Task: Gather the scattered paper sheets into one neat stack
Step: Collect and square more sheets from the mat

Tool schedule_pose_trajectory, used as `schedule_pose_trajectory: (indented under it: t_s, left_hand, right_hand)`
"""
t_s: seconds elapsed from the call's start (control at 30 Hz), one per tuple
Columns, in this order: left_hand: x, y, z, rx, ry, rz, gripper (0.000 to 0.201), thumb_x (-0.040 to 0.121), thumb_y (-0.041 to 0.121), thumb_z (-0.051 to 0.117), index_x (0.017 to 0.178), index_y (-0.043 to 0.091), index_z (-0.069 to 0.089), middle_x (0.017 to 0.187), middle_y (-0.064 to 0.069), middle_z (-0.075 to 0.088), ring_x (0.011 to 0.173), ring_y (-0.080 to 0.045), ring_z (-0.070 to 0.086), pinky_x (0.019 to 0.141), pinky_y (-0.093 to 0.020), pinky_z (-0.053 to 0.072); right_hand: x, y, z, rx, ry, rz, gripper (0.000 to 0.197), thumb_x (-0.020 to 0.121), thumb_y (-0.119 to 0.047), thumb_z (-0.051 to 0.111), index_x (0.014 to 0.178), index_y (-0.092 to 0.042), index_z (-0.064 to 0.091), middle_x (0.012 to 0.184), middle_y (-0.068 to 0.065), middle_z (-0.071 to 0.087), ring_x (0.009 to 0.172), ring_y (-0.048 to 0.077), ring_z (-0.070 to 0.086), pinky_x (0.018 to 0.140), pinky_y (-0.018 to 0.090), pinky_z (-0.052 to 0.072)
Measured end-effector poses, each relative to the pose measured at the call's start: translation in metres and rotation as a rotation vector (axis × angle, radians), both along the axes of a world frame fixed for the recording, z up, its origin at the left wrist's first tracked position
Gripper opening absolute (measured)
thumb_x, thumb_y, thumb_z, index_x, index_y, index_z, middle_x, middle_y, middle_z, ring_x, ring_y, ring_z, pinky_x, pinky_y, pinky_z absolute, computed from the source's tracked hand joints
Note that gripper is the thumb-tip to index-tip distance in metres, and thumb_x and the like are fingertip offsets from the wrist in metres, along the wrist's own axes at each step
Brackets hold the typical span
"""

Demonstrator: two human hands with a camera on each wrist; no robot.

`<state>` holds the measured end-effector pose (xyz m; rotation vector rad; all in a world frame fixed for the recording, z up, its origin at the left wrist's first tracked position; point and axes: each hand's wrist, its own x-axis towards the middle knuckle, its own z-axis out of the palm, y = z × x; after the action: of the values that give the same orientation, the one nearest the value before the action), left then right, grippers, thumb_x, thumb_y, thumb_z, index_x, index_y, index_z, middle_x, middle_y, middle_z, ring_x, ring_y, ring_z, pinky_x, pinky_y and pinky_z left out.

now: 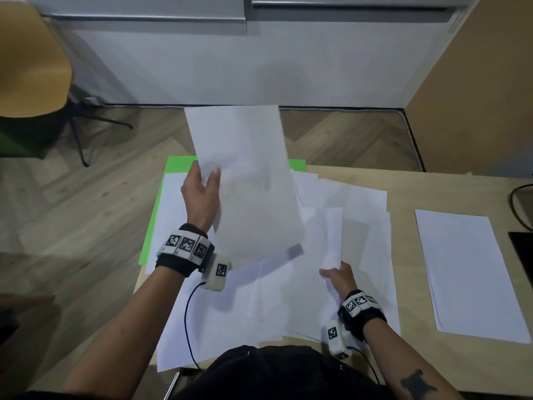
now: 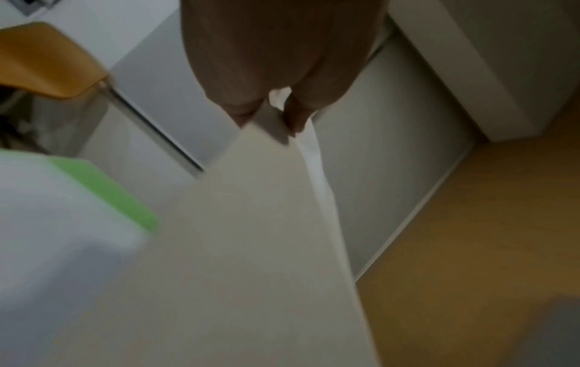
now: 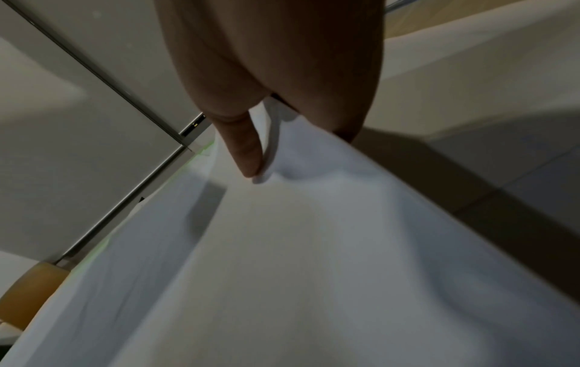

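A: Head view: left hand (image 1: 202,194) pinches a lifted sheet (image 1: 245,180), long axis running away from the body, above the scattered sheets (image 1: 274,298) at the tabletop's (image 1: 403,180) left edge.

B: Right hand (image 1: 340,277) grips another sheet (image 1: 331,235); the neat stack (image 1: 467,272) lies nearer it, by the right edge.

A: Left wrist view: fingers (image 2: 241,109) clamp the sheet's edge.

B: Right wrist view: thumb (image 3: 244,149) pins paper.

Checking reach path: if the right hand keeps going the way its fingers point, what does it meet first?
Probably more loose sheets. The right hand, pinching a sheet, points away across the table; depth is unclear.
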<state>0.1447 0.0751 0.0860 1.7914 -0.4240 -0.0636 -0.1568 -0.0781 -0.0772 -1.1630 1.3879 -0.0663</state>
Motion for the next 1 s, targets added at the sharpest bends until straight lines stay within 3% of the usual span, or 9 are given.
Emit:
schedule_pose_trajectory:
  t_s: [0.13,0.23,0.3,0.37,0.47,0.6,0.8,0.9,1.0]
  left_hand:
    - [-0.010,0.000,-0.026,0.201,0.103,-0.052,0.014,0.090,0.023,0.064,0.091,0.010,0.064,0.085,-0.006,0.070,0.075,-0.016,0.060,0.068,-0.026,0.048]
    - [-0.031,0.006,-0.055,0.353,0.186,-0.148,0.017,0.089,0.020,0.066,0.076,0.011,0.059,0.070,0.000,0.064,0.061,-0.012,0.053,0.050,-0.012,0.040]
    - [-0.045,0.011,-0.077,0.439,0.234,-0.198,0.018,0.088,0.022,0.067,0.073,0.015,0.060,0.068,0.005,0.064,0.061,-0.012,0.056,0.051,-0.017,0.041]
    - [-0.056,0.015,-0.098,0.495,0.304,-0.229,0.013,0.087,0.022,0.068,0.077,0.017,0.064,0.072,0.002,0.068,0.067,-0.020,0.065,0.056,-0.027,0.049]
    - [-0.067,0.012,-0.122,0.571,0.357,-0.269,0.007,0.088,0.020,0.068,0.082,0.016,0.066,0.077,-0.004,0.070,0.073,-0.028,0.067,0.064,-0.031,0.051]
    - [-0.081,0.000,-0.137,0.605,0.425,-0.268,0.007,0.088,0.018,0.067,0.089,0.012,0.068,0.084,-0.009,0.071,0.079,-0.031,0.067,0.070,-0.034,0.052]
    - [-0.100,-0.031,-0.144,0.598,0.421,-0.305,0.011,0.089,0.017,0.066,0.094,0.007,0.068,0.093,-0.012,0.071,0.084,-0.030,0.064,0.073,-0.032,0.049]
    - [-0.112,-0.042,-0.144,0.561,0.424,-0.316,0.007,0.090,0.016,0.064,0.090,0.009,0.065,0.091,-0.009,0.069,0.084,-0.029,0.062,0.074,-0.032,0.049]
    - [-0.121,-0.047,-0.144,0.520,0.454,-0.276,0.011,0.091,0.018,0.064,0.087,0.008,0.064,0.089,-0.007,0.068,0.083,-0.029,0.062,0.073,-0.032,0.049]
  right_hand:
    - [-0.002,-0.005,-0.016,0.018,-0.023,0.009,0.048,0.073,-0.011,0.078,0.117,-0.002,0.064,0.102,0.008,0.071,0.101,0.027,0.066,0.095,0.039,0.050]
    - [-0.001,-0.005,-0.021,0.039,-0.032,-0.027,0.089,0.066,-0.046,0.085,0.136,-0.003,0.051,0.131,0.007,0.061,0.120,0.028,0.059,0.107,0.047,0.045]
    - [0.001,-0.005,-0.015,0.040,-0.001,-0.037,0.079,0.083,-0.053,0.071,0.139,-0.003,0.045,0.136,0.007,0.054,0.125,0.029,0.054,0.108,0.043,0.042]
    - [0.001,-0.004,-0.006,0.038,-0.006,-0.043,0.064,0.090,-0.055,0.063,0.132,-0.008,0.053,0.130,0.005,0.059,0.120,0.026,0.056,0.103,0.036,0.043]
    - [0.002,-0.002,0.001,0.006,-0.068,-0.046,0.043,0.091,-0.052,0.063,0.116,-0.016,0.062,0.118,0.001,0.065,0.112,0.022,0.059,0.095,0.029,0.040]
    - [0.000,0.000,-0.006,0.011,-0.103,-0.073,0.057,0.080,-0.051,0.076,0.121,-0.012,0.066,0.119,-0.002,0.068,0.112,0.018,0.063,0.099,0.032,0.046]
    - [-0.002,0.001,-0.005,-0.001,-0.128,-0.038,0.041,0.068,-0.013,0.090,0.104,-0.007,0.072,0.105,0.008,0.075,0.098,0.021,0.071,0.096,0.035,0.052]
    - [-0.003,-0.001,-0.002,0.002,-0.123,-0.030,0.033,0.068,0.001,0.087,0.095,-0.009,0.070,0.098,0.006,0.074,0.092,0.020,0.069,0.091,0.033,0.050]
    - [-0.004,-0.003,0.001,0.013,-0.083,-0.009,0.036,0.070,0.002,0.084,0.102,-0.004,0.069,0.103,0.007,0.073,0.098,0.024,0.069,0.094,0.035,0.049]
